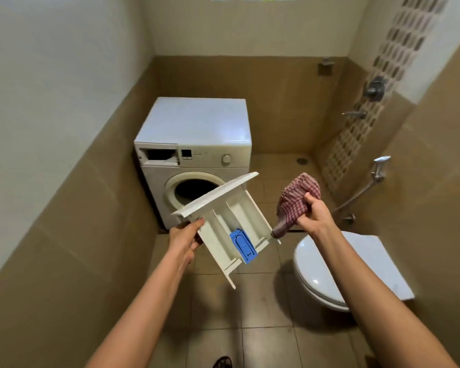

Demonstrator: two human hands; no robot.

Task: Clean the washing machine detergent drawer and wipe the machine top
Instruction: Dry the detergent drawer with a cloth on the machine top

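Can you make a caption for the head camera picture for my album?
Left hand holds the drawer out of the washer; right hand grips a checked cloth.

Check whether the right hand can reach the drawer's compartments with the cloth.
Probably yes. The left hand holds the drawer tilted with its open side up, the right hand grips the cloth beside its right edge, and nothing lies between them.

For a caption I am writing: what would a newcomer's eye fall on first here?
First, the white plastic detergent drawer with its blue insert, held mid-air at the centre by the left hand. Right of it, the right hand grips a bunched red-checked cloth. Behind stands the white washing machine, its drawer slot empty.
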